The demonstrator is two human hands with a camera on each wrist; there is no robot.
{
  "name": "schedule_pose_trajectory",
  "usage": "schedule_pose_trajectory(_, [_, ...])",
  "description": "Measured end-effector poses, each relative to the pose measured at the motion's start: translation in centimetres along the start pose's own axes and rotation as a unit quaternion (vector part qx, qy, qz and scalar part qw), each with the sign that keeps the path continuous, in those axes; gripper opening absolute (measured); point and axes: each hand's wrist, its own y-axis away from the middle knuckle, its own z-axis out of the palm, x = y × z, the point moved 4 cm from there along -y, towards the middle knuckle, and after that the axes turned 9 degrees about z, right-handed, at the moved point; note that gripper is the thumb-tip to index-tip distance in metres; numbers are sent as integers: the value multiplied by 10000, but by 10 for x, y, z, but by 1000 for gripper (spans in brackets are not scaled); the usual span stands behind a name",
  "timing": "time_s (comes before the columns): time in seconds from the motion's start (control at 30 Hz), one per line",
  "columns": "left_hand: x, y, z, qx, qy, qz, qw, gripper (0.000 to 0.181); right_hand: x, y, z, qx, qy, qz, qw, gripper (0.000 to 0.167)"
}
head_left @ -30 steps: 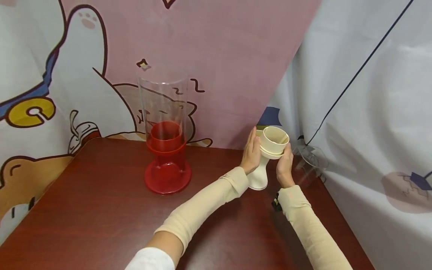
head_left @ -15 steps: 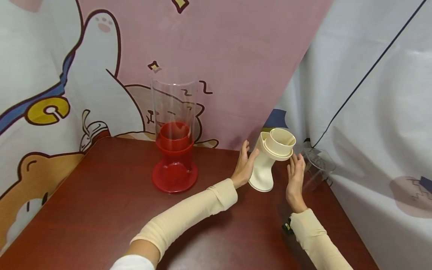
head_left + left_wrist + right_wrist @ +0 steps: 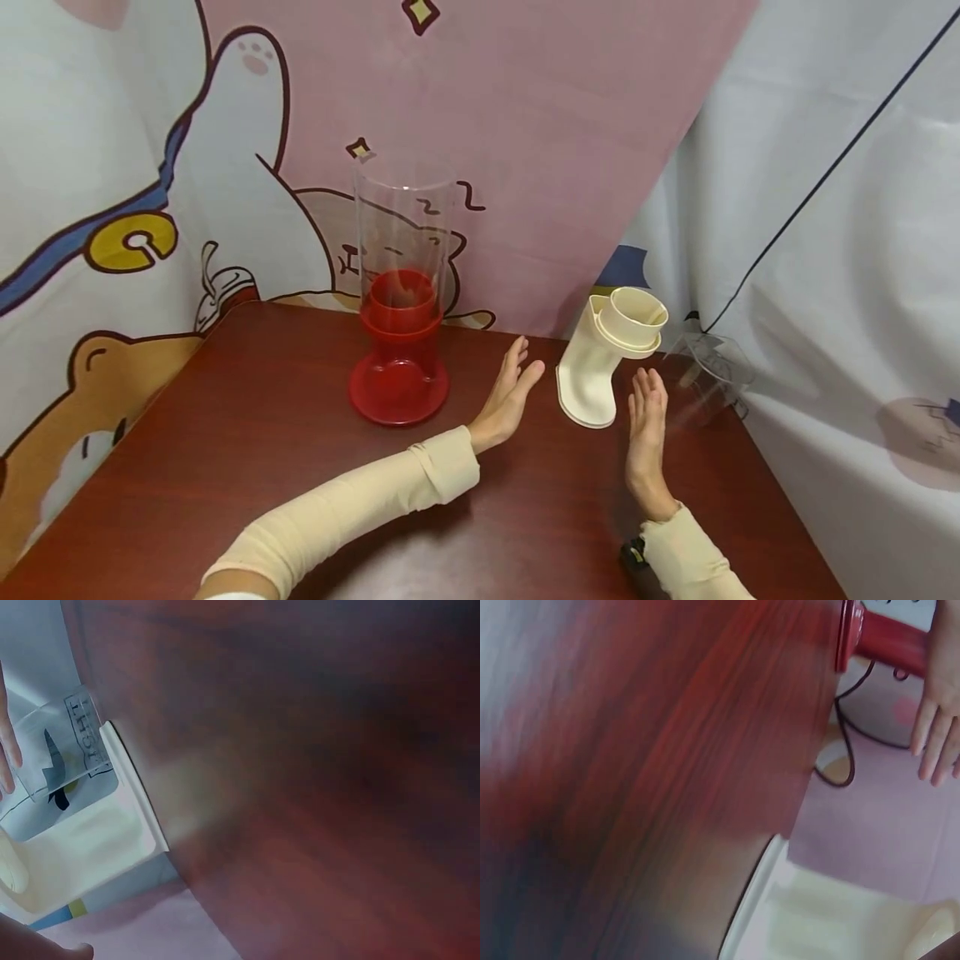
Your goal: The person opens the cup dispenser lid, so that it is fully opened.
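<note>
A cream plastic stand (image 3: pixel 588 375) with a round collar on top stands upright on the table's back right part. To its left my left hand (image 3: pixel 504 404) is held apart from it, fingers straight and palm toward it. My right hand (image 3: pixel 647 433) is off its right side, fingers also extended and touching nothing. In the left wrist view the cream stand's base (image 3: pixel 82 847) shows at the left. Its edge also appears at the bottom of the right wrist view, where the left hand (image 3: pixel 943 712) is visible too.
A red stand (image 3: pixel 397 392) carrying a tall clear cylinder (image 3: pixel 405 221) is at the back left of the brown table (image 3: pixel 247 467). A clear container (image 3: pixel 708 371) sits by the right edge. Printed cloth (image 3: pixel 540 150) hangs behind.
Both hands have let go of the cream stand and drawn apart, the left moving left, both back toward me. The cream stand stays standing on the table. The head view has shifted slightly.
</note>
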Motion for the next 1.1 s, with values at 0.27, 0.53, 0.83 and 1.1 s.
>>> schedule_pose_trajectory(0.27, [5,38,-29,146,245,-57,9996,69,3,18,18,-187,95,-11,9998,65])
schedule_pose_trajectory(0.53, [22,90,-52,111,565,-510,9970,64,10,38,34,-492,479,189,9975,65])
schedule_pose_trajectory(0.83, [42,111,-88,542,443,-357,9969,58,18,46,60,-909,469,332,9942,66])
schedule_pose_trajectory(1.1, [52,127,-121,844,287,-181,9959,56,21,46,88,-1170,600,305,9909,68])
